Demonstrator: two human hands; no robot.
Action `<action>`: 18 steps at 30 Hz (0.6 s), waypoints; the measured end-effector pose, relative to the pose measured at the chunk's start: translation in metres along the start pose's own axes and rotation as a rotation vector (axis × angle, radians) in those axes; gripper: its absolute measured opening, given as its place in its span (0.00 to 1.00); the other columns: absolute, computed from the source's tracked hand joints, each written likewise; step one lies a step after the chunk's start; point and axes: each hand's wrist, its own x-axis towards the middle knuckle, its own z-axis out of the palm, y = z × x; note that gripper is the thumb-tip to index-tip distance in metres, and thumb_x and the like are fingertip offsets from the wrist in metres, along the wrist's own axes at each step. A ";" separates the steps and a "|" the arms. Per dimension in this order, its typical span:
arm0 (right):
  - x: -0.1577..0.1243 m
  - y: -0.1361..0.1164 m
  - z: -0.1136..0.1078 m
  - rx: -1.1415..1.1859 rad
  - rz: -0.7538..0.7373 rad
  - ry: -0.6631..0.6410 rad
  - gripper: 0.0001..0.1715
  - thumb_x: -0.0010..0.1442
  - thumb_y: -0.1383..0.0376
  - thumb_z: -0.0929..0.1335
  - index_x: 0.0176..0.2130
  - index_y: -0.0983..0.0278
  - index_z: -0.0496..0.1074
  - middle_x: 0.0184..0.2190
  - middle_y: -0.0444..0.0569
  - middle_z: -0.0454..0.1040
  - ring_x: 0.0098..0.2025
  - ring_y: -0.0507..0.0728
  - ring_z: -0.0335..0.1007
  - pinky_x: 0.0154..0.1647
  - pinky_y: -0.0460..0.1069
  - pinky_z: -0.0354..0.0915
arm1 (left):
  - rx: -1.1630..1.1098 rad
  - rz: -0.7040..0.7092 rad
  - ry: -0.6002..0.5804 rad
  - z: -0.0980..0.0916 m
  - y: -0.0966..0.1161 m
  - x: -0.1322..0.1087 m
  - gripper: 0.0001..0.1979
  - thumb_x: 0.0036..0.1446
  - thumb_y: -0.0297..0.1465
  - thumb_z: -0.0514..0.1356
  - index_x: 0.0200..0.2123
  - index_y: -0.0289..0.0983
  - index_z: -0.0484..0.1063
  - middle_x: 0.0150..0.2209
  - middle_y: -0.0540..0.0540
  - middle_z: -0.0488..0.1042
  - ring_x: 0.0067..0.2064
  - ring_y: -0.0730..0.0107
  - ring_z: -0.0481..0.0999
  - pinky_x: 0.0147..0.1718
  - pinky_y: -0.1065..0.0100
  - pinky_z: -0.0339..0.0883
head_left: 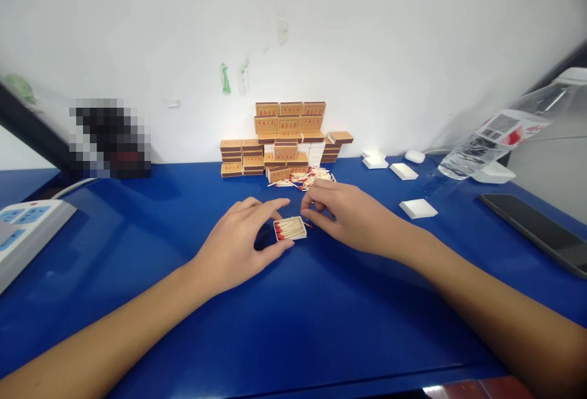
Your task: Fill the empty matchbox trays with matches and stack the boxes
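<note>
A small white matchbox tray point(290, 237) lies on the blue table with a layer of matches point(288, 227) inside, their red heads toward the left. My left hand point(245, 237) is around its left end, thumb along the near edge and a finger at the far corner, with the index finger stretched out above. Just beyond the tray's right end is my right hand point(334, 209), fingers curled and thumb close to the fingertips. Whether a match is between them is hidden. A single match point(309, 225) shows beside the tray below this hand. Behind lies a loose pile of matches point(316, 175).
Stacked matchboxes point(288, 123) stand against the wall. Several white trays point(418, 208) lie at the right, near a tilted water bottle point(486, 136) and a black phone point(534, 227). A white power strip point(46, 234) and a blurred dark object point(112, 139) are at the left.
</note>
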 end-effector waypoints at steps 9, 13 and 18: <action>0.001 0.008 0.010 0.082 -0.051 -0.122 0.15 0.72 0.72 0.60 0.49 0.62 0.73 0.47 0.54 0.69 0.41 0.57 0.69 0.45 0.53 0.66 | 0.053 0.016 0.091 -0.001 -0.002 0.000 0.27 0.64 0.36 0.68 0.64 0.41 0.69 0.48 0.45 0.82 0.50 0.56 0.78 0.53 0.53 0.73; 0.002 0.019 0.008 0.183 -0.111 -0.134 0.18 0.70 0.75 0.61 0.51 0.59 0.74 0.50 0.52 0.67 0.46 0.58 0.69 0.50 0.54 0.67 | 0.050 0.025 0.048 -0.001 -0.003 0.001 0.26 0.64 0.36 0.68 0.63 0.42 0.69 0.48 0.46 0.83 0.50 0.56 0.79 0.53 0.53 0.73; 0.002 0.026 0.000 0.201 -0.141 -0.181 0.12 0.71 0.72 0.64 0.44 0.59 0.75 0.46 0.50 0.69 0.45 0.58 0.69 0.49 0.54 0.67 | 0.054 0.024 0.084 -0.005 -0.006 0.002 0.27 0.64 0.37 0.68 0.64 0.42 0.69 0.48 0.46 0.83 0.51 0.57 0.79 0.53 0.54 0.73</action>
